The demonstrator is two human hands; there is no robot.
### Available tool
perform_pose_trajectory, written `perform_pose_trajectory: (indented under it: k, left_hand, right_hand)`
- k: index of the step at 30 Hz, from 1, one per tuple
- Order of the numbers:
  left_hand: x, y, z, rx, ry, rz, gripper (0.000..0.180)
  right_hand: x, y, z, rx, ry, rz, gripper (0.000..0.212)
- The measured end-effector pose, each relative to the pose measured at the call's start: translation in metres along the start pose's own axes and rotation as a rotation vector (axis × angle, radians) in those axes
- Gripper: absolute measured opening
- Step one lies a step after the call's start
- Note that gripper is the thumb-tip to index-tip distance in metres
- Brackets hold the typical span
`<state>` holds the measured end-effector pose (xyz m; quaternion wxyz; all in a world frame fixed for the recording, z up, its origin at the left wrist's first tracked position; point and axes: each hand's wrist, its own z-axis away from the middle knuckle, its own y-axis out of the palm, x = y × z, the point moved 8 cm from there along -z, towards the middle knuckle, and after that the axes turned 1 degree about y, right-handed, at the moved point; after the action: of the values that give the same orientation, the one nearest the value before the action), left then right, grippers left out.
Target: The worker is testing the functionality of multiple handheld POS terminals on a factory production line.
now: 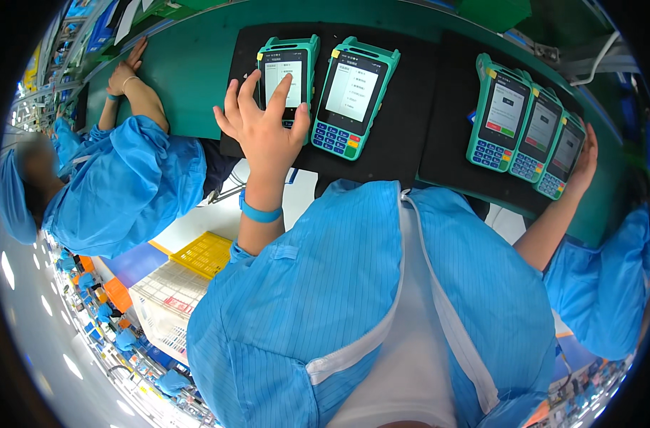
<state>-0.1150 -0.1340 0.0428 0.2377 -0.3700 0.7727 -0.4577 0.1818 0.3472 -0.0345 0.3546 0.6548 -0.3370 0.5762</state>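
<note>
My left hand [264,128] is spread over a green card payment terminal [273,65] at the left, its index finger on or just above the lit screen. That hand covers the terminal's lower part. Just right of it lies a second terminal [351,93], screen lit, with blue keys below. Over on the right, three more terminals stand side by side: a left one [502,114], a middle one [539,128] and an outer one [564,153]. My right hand [587,160] rests along the outer one's right edge; its fingers are partly hidden behind it.
Black mats [396,135] lie on the green bench [189,71] under the terminals. To my left a co-worker in a blue smock [139,185] leans on the bench; another blue sleeve [600,285] shows at right. A yellow basket [202,255] and a white crate [164,307] stand below left.
</note>
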Motion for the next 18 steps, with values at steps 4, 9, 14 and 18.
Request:
perform_pose_trajectory:
  k: [4,9,14,18]
  left_hand:
    - [0.001,-0.002,0.0,-0.002,0.018,0.013,0.043]
    - [-0.022,-0.017,-0.006,-0.044,0.109,0.166,0.043]
    - [-0.099,-0.019,-0.018,0.046,0.266,0.62,0.059]
    - [-0.17,0.009,-0.026,0.299,0.191,0.961,0.075]
  right_hand:
    - [-0.005,-0.005,-0.004,0.024,-0.012,-0.027,0.064]
    - [-0.008,-0.01,-0.011,0.064,-0.072,0.004,0.061]
    - [-0.003,-0.002,-0.004,0.032,-0.049,-0.016,0.056]
    - [0.008,0.008,0.003,0.004,-0.057,0.023,0.054]
